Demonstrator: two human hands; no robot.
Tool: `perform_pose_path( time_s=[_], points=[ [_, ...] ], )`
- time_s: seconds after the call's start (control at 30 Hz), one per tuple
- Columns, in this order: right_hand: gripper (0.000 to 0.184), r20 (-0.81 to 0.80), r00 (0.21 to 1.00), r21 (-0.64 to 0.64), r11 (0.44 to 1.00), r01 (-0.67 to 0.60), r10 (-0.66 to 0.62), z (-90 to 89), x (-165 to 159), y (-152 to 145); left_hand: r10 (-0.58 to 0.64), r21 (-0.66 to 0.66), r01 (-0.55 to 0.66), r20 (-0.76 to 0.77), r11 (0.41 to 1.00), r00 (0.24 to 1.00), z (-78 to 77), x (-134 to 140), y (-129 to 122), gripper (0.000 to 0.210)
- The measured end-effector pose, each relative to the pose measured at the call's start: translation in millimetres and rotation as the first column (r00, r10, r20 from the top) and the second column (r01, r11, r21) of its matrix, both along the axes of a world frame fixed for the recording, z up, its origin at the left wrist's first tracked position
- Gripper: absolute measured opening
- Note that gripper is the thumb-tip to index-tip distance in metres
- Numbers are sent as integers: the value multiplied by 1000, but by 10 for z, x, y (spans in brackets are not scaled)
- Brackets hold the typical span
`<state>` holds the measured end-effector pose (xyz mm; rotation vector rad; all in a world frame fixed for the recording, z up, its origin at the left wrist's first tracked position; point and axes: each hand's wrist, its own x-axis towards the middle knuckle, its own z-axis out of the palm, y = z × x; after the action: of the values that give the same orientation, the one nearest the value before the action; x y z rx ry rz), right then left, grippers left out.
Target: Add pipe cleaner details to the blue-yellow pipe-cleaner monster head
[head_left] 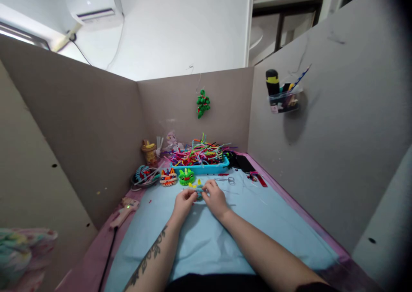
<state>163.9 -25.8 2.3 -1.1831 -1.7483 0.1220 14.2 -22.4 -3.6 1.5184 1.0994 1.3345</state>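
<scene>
Between my two hands is a small light-blue and yellow pipe-cleaner figure [199, 189], partly covered by my fingers. My left hand [186, 199] pinches its left side, the fingertips bent in. From the right, my right hand [213, 196] grips it with thumb and fingers pressed together. Just behind the hands sit a green pipe-cleaner figure [186, 177] with a face and an orange-and-white one [168, 177]. A pair of scissors [230, 180] lies to the right of my right hand.
Behind stands a blue tray [201, 169] heaped with colourful pipe cleaners. A dark bowl [144, 182] and a pink hot-glue gun [125, 212] with a black cord are at left. A red strip [262, 180] lies at right. Grey panels enclose the table on three sides.
</scene>
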Motion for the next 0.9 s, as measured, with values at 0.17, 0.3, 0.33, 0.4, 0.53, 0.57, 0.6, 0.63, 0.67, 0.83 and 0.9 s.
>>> perform_pose_path(
  time_s=[0.17,0.3,0.33,0.4,0.53,0.57,0.6,0.63,0.67,0.83,0.9],
  points=[
    [12,44,999,20,1000,11,-12,-20,-2,12,16,5,-16,-10,1000,1000,37,18,-28,28],
    [14,75,997,36,999,7,-10,-32,-9,10,43,-18,-44,-27,999,999,55,14,-44,33],
    [14,78,997,40,999,3,-6,-33,-13,7,52,-21,-52,-32,998,998,54,10,-43,34],
    [15,77,997,51,999,-12,8,-32,-23,4,71,-11,-72,-41,997,997,47,3,-38,36],
    [16,54,998,31,999,-42,40,-39,-32,11,108,27,-107,-36,994,994,51,5,-35,35],
    [17,46,998,17,999,-49,48,-43,-31,14,115,32,-114,-26,993,993,57,9,-38,34],
    [19,40,998,2,998,-57,57,-47,-28,17,119,33,-119,-12,992,993,65,13,-42,33],
    [20,32,997,-11,998,-66,66,-50,-24,19,121,32,-121,4,992,993,73,18,-47,32],
    [22,25,997,-21,997,-76,77,-53,-21,21,120,28,-120,19,992,993,80,21,-51,31],
    [19,1,990,-3,990,-141,141,-57,-19,17,94,13,-95,53,995,994,73,27,-50,28],
    [18,9,987,13,987,-159,159,-60,-25,16,91,11,-92,59,996,994,55,23,-38,26]
  ],
)
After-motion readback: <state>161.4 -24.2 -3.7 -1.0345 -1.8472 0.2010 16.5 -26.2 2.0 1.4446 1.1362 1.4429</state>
